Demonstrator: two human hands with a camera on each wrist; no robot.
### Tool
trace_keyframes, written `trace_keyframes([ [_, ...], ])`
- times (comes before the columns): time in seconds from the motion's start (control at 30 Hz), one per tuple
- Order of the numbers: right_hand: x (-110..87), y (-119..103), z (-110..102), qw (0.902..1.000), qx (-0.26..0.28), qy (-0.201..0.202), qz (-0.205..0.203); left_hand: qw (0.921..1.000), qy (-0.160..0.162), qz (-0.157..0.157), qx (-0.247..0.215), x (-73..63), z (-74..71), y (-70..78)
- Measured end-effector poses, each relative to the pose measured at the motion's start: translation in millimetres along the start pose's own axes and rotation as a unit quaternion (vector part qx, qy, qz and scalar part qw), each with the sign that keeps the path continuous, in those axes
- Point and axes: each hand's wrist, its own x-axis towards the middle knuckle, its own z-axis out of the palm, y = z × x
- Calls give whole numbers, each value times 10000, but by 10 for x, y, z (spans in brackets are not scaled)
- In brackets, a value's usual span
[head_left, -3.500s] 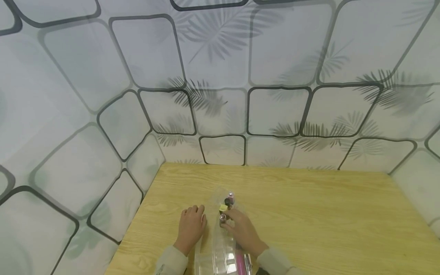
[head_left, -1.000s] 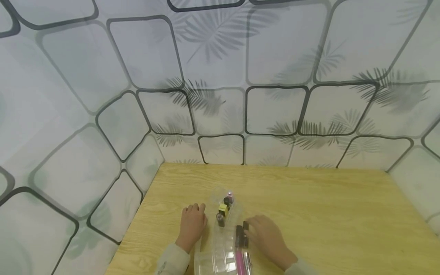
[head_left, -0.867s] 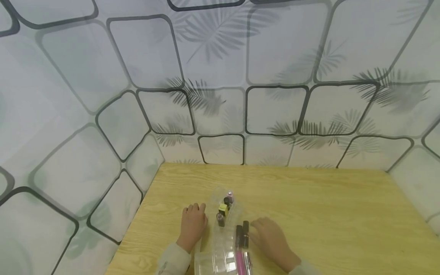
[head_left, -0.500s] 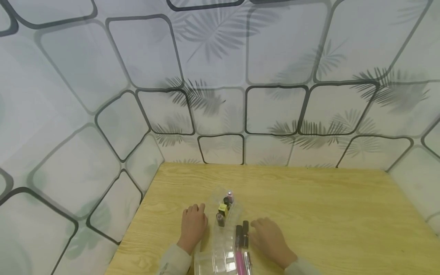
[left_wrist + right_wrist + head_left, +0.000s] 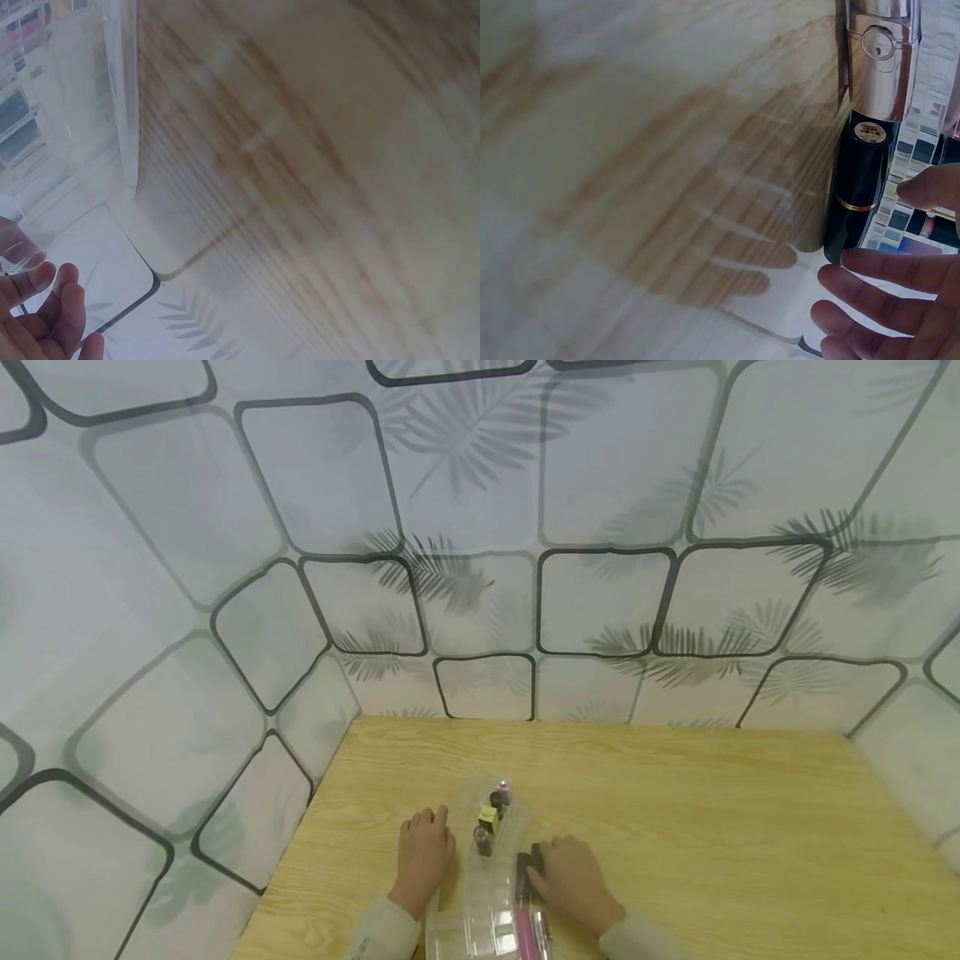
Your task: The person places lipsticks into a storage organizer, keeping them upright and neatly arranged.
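Head view: from above, facing forward and down, at some distance; takes in patterned wall (image 5: 480,510), tabletop (image 5: 712,818) and both hands. Left wrist view: close, tilted, along the left hand (image 5: 45,319); shares the clear organizer (image 5: 447,935) with the head view. Right wrist view: close, tilted, along the right hand (image 5: 907,292); shares the black tube (image 5: 861,176) with it.

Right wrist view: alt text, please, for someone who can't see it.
The right hand extends in from the lower right, close to a black tube with a gold-coloured band; whether it touches is unclear. A shiny pinkish tube lines up with the black one, a clear organizer shows on the right, and wood-grain tabletop fills much of the left.
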Motion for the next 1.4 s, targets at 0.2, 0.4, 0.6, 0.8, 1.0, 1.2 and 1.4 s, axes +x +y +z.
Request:
trace_keyframes([
  [0.2,18,-1,50,9999,-15,-24,113,10000,13,-8,-2,1,0,5],
  [0.4,34,-9,68,9996,-18,-148,234,10000,45,-9,-21,-4,13,3],
  [0.6,47,2,89,9992,107,-211,314,10000,56,-35,-57,-7,8,13],
  [0.8,48,30,114,9992,251,-28,323,9999,-16,-92,-76,-7,-1,21],
  [1.0,38,60,125,9997,23,37,225,9999,-14,-106,-57,-10,3,21],
  [1.2,23,95,103,9991,46,-272,330,9999,-32,-108,-62,-13,11,19],
  [1.4,10,156,99,9983,336,-305,355,9999,-58,-115,-79,-13,11,16],
])
